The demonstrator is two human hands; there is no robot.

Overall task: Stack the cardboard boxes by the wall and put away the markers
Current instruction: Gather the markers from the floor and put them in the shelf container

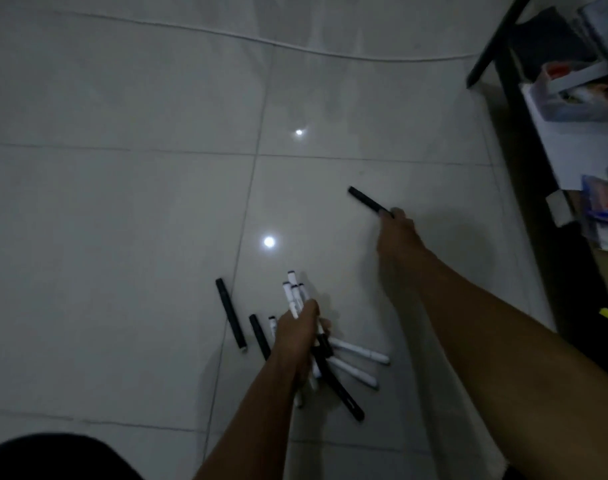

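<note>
Our left hand (297, 332) grips a bundle of white plastic markers (292, 299), gathering them; our right hand (397, 233) pinches a slim black marker (366, 200) to add.

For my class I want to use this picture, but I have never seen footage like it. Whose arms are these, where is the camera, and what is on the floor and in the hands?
There is no machine here. A person wears a wide-angle camera on the head, so you look forward and down at their own two arms above a tiled floor.

The left hand grips a bundle of white markers. The right hand reaches further out and pinches one end of a single black marker.

More markers lie loose on the floor: a black one left of the bundle, and white ones beside the left wrist.

At the right edge stands a dark shelf with cluttered things, too blurred to name. No cardboard boxes can be made out.
</note>
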